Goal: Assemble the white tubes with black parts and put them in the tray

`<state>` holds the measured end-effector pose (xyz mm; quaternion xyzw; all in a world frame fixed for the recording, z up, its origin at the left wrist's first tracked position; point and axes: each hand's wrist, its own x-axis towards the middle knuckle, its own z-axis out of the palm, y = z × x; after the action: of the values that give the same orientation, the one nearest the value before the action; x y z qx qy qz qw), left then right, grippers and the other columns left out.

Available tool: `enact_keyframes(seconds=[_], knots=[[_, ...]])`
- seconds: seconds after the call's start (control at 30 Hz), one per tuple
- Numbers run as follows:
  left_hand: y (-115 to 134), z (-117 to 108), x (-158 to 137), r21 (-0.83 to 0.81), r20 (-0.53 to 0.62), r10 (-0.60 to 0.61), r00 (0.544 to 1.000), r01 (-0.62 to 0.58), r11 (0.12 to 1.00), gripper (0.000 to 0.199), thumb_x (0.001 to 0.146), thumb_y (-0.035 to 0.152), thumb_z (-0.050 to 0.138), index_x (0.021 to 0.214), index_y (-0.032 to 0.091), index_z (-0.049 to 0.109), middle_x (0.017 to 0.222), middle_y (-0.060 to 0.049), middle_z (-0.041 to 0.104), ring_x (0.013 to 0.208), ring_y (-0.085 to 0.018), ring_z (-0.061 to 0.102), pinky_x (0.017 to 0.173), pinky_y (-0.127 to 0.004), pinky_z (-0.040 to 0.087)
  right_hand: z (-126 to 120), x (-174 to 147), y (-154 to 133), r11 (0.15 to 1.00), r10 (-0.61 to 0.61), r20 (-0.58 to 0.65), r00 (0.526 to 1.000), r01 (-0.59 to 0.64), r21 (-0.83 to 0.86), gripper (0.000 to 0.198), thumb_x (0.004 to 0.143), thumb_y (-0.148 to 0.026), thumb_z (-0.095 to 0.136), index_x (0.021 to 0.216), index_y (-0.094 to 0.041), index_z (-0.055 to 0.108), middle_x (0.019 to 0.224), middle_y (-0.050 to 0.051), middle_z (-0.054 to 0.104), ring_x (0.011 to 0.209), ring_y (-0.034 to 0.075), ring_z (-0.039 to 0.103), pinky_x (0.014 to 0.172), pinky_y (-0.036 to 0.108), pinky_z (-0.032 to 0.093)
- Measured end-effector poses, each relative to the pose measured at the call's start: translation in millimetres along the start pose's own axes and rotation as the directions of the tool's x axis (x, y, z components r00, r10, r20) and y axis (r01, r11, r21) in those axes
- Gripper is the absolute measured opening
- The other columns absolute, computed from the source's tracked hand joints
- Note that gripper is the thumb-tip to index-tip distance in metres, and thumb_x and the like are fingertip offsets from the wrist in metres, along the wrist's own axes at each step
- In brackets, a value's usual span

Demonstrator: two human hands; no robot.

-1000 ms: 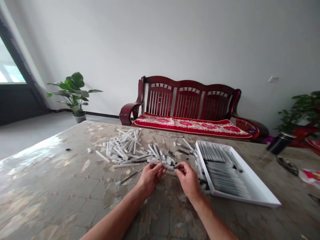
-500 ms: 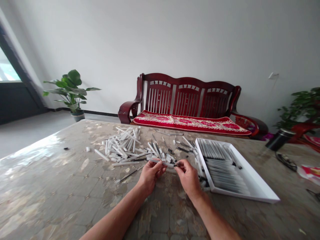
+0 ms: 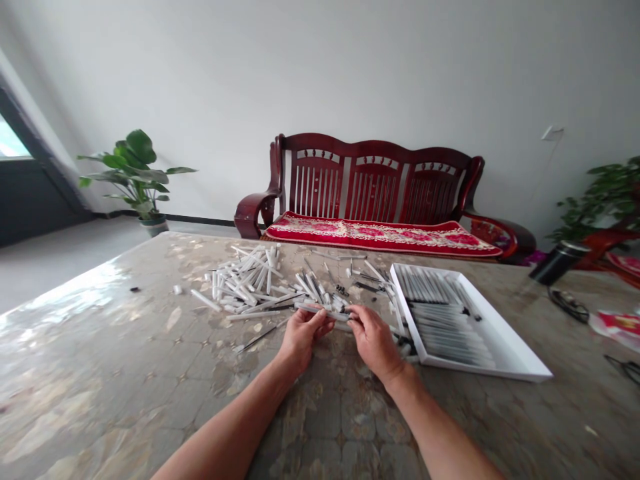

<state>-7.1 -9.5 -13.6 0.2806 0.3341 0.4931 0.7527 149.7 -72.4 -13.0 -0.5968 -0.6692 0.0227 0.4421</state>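
Between my hands, low over the table, lies a translucent white pen (image 3: 334, 315), level and pointing left to right. My left hand (image 3: 303, 333) is closed on its barrel, thumb on top. The fingers of my right hand (image 3: 371, 335) pinch its dark right end; the exact part there is partly hidden. Just beyond, a loose heap of white pen barrels (image 3: 245, 283) spreads over the table, with thin dark refills (image 3: 263, 339) and small black parts (image 3: 342, 291) among it. Right of my right hand stands a white box (image 3: 520, 363) with rows of pens (image 3: 450, 333) inside.
The table (image 3: 150, 400) has a patterned, shiny cover. A black cylinder (image 3: 559, 262) with a cable (image 3: 570, 307) lies at the right, near a red and white packet (image 3: 620, 327). Behind the table are a red wooden bench (image 3: 375, 187) and a potted plant (image 3: 143, 177).
The camera view has tilted slightly, so the scene sits a little higher. Both hands stay on the pen; my right fingers have shifted slightly at its right end.
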Motion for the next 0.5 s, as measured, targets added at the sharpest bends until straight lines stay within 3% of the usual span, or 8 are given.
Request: enact_keyframes(seconds=[0.13,0.33,0.4,0.5], knots=[[0,1,-3,0.012,0.029,0.000,1.000,-0.001,1.000,0.032,0.054,0.023,0.090,0.073,0.015,0.065,0.066,0.001,0.069,0.060,-0.012,0.066,0.062,-0.022,0.057,-1,0,-3,0.998,0.018,0.023,1.000,-0.019,0.064,0.027,0.089,-0.018,0.048,0.110,-0.023,0.064,0.099,0.007,0.070,0.093,0.020,0.066,0.085,0.032,0.051],[-1,6,-12,-0.002,0.041,0.000,0.999,0.000,1.000,0.032,0.056,0.023,0.090,0.073,0.015,0.064,0.067,0.001,0.070,0.061,-0.011,0.066,0.062,-0.022,0.057,7,-3,-6,0.929,0.228,0.046,0.972,-0.232,0.287,0.028,0.095,-0.030,0.038,0.103,-0.020,0.063,0.059,-0.004,0.057,0.054,0.014,0.056,0.056,0.023,0.046],[0,6,-13,-0.011,0.017,-0.007,1.000,0.007,1.000,0.029,0.057,0.022,0.089,0.071,0.015,0.065,0.067,0.001,0.070,0.060,-0.011,0.066,0.062,-0.021,0.057,7,-3,-7,0.911,0.254,0.062,0.965,-0.260,0.319,0.031,0.096,-0.034,0.038,0.110,-0.019,0.060,0.060,-0.004,0.057,0.055,0.014,0.057,0.056,0.022,0.045],[1,5,-12,-0.022,-0.011,-0.025,1.000,0.025,0.999,0.025,0.060,0.018,0.088,0.070,0.014,0.065,0.068,0.000,0.070,0.061,-0.011,0.067,0.063,-0.020,0.057,3,-2,-10,0.953,0.180,0.076,0.981,-0.193,0.232,0.034,0.096,-0.035,0.042,0.123,-0.019,0.055,0.075,0.000,0.066,0.068,0.015,0.063,0.065,0.023,0.047]])
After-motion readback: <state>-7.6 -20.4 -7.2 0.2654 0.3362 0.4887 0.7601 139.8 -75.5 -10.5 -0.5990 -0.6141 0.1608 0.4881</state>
